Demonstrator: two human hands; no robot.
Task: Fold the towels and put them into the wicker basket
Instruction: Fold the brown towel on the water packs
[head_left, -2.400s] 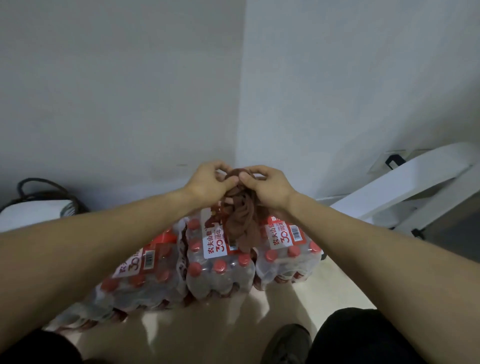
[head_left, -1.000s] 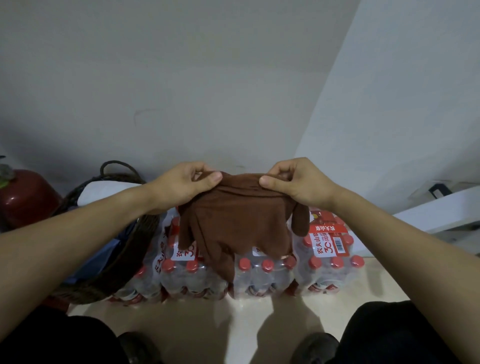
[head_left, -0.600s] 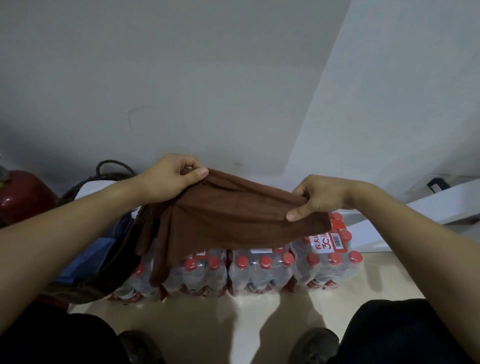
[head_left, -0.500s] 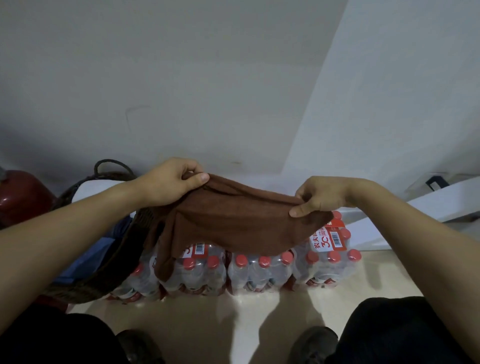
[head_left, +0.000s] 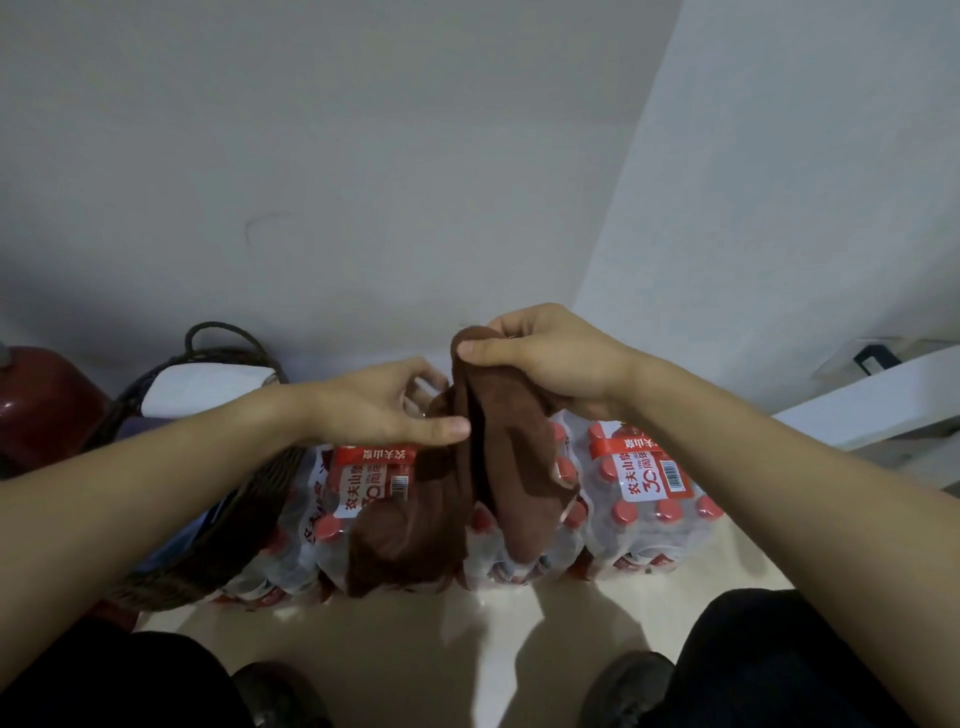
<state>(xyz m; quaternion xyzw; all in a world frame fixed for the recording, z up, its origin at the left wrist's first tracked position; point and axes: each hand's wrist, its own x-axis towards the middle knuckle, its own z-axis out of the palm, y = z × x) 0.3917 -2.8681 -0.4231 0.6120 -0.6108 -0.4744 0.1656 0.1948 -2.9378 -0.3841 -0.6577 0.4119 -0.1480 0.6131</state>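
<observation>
A brown towel (head_left: 498, 467) hangs folded over in mid-air, its layers drooping in front of the bottle packs. My right hand (head_left: 540, 358) pinches its top fold between thumb and fingers. My left hand (head_left: 384, 410) is just to the left and lower, thumb against the towel's near side and fingers curled behind its left layer. The dark wicker basket (head_left: 218, 525) stands at the left with a looped handle and a white and a blue cloth inside.
Shrink-wrapped packs of red-capped water bottles (head_left: 644, 493) stand on the pale floor against the corner walls. A red cylinder (head_left: 36, 405) sits at the far left and a white slanted frame (head_left: 872, 400) at the right. My shoes and dark trousers fill the bottom edge.
The towel was stretched wide between both hands. My right hand has swung left and up, bringing its end over to the left hand, so the towel now hangs doubled.
</observation>
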